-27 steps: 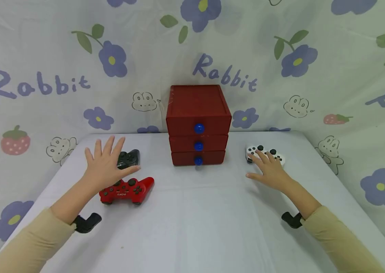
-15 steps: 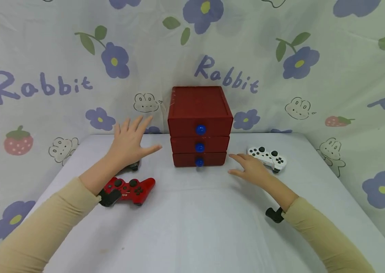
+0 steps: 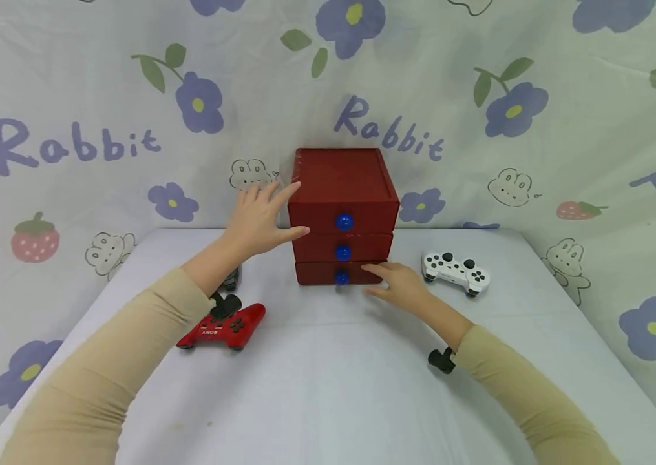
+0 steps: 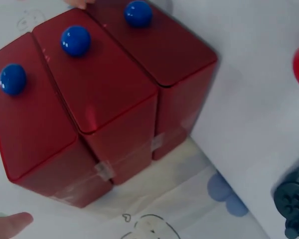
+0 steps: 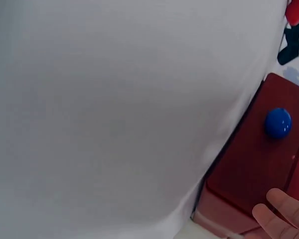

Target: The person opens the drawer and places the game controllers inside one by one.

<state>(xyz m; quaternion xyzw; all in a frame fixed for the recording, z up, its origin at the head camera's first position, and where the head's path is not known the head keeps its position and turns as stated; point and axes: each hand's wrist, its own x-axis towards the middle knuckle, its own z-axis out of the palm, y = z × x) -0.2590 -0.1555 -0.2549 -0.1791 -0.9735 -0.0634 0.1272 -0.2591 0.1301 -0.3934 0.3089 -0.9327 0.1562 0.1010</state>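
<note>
A red cabinet [image 3: 339,174] of three stacked drawers stands at the back of the table, each drawer front bearing a round blue knob [image 3: 344,222]. My left hand [image 3: 258,223], fingers spread, is at the cabinet's upper left side, its fingertips overlapping the edge in the head view. My right hand [image 3: 402,287] is low at the right, with fingertips over the bottom drawer's right end. In the right wrist view two of its fingers [image 5: 276,214] lie extended close to the drawer front. Neither hand holds anything. All three drawers are closed.
A red game controller [image 3: 243,326] lies at the left, partly behind my left wrist. Behind it a black controller [image 3: 231,279] is mostly hidden by the arm. To the right rests a white controller [image 3: 455,272]. A patterned cloth [image 3: 421,84] hangs behind the table [image 3: 328,387].
Both hands have moved inward to the cabinet: the left one right and up from over the black controller, the right one left from over the white controller. The controllers and cabinet have stayed put.
</note>
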